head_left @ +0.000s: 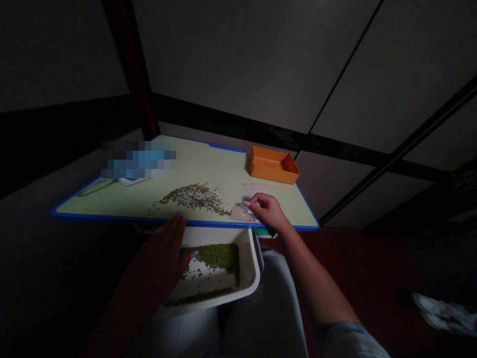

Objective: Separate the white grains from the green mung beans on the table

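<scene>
My right hand (270,211) is closed in a pinch at the table's near edge, on what looks like a small see-through plastic bag (240,214) with a pinkish tint. Its fingers partly cover the bag. My left hand (167,248) is over the left part of a white plastic bin (250,283), fingers stretched out and the thumb apart, holding nothing. The bin lies over my lap, partly under the table edge, with a heap of small green beans (219,254) inside. More green beans (196,195) are scattered on the pale yellow tabletop (208,166), left of the bag.
An orange rectangular box (274,171) stands at the table's back right. Pinkish see-through plastic (257,188) lies in front of it. At the back left is a pixelated bluish object (141,160). A blue rim (112,216) edges the table; panels rise behind.
</scene>
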{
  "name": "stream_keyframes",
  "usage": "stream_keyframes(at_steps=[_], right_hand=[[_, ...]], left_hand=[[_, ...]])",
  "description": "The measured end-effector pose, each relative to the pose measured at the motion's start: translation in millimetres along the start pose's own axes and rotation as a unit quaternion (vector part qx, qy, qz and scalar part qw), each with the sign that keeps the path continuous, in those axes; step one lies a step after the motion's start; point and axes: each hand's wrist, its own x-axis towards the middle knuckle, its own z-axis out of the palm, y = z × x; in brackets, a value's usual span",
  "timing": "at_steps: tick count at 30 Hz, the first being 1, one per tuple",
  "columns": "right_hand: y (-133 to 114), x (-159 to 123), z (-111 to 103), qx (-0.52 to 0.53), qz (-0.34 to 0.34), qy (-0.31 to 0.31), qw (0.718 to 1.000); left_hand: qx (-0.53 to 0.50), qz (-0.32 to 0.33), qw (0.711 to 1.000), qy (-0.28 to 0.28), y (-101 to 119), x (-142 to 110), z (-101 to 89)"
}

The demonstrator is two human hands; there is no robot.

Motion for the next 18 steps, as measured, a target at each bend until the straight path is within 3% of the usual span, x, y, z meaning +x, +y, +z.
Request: stream_keyframes(at_steps=[10,18], right_hand=[[-4,3,4,-0.133,-0.054,0.000,0.990],[-8,-1,2,-0.180,-0.061,0.031,0.981]], left_hand=[[-0.015,-0.012,1.000,-0.003,-1,-2,10.3],[-0.013,0.012,1.000,0.004,-4,-2,8.6]])
